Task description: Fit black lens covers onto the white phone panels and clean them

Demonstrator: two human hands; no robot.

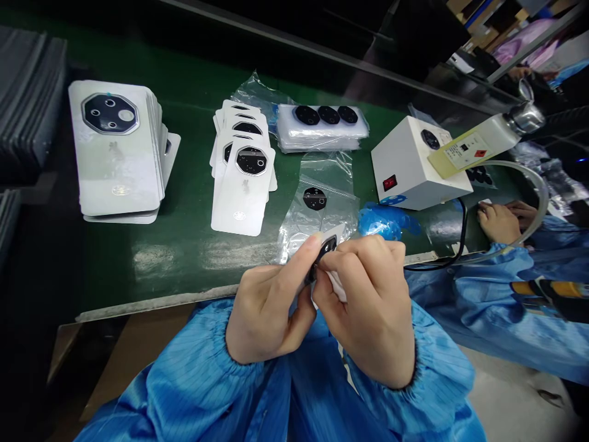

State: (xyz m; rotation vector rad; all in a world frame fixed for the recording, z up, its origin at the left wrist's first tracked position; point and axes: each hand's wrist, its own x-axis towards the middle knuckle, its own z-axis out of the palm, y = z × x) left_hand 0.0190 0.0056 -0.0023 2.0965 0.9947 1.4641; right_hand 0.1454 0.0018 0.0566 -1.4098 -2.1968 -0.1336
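White and tilted, the panel (336,232) sits between both hands just on the wearer's side of the clear bag (343,212), its long axis mostly hidden: the left hand (269,307) clamps it between thumb and fingers, while the right hand (370,301), equally near, bunches its fingertips together at the dark lens window (327,246), their exact pinch masked. Right of the bag, a slanting bottle (500,132) bears a label (467,151) with a red diamond, its print too small to read.

Table (194,199) gap left of hands (267,307), between stacks (115,166)
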